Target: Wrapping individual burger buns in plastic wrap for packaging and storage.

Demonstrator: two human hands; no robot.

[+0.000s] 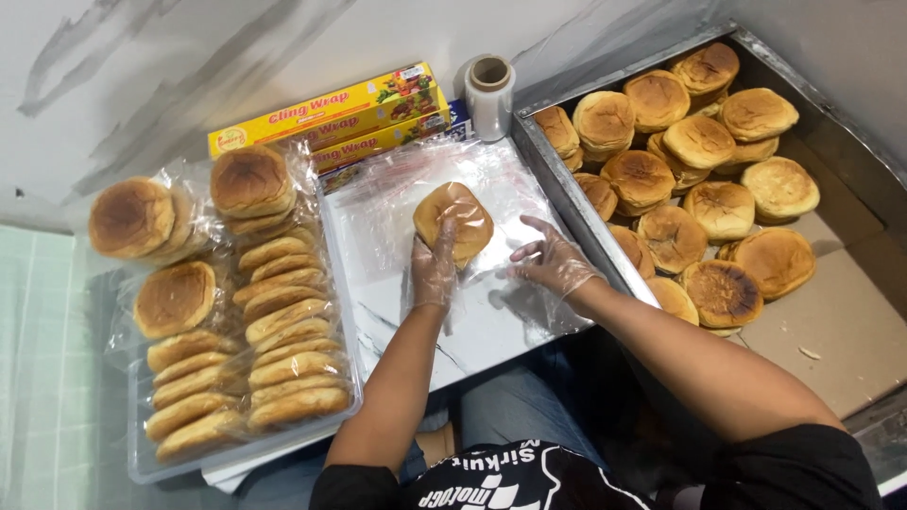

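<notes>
Bun [455,219] sits near the middle of the clear plastic sheet [491,203] spread over the white board [378,312] across my lap, directly ahead of me. My left hand [434,269] is the nearer one: its gloved fingers lie flat against the bun's near edge, spread and not closed around it. My right hand [553,262] rests just to the right of the bun, apart from it, fingers splayed and pressing the film down. So the bun lies up and slightly right from my left hand, and up and left from my right. It is roundish, with no clear long axis. Unwrapped buns [699,179] fill the metal tray [557,179] on my right; wrapped buns [274,321] are stacked on my left.
</notes>
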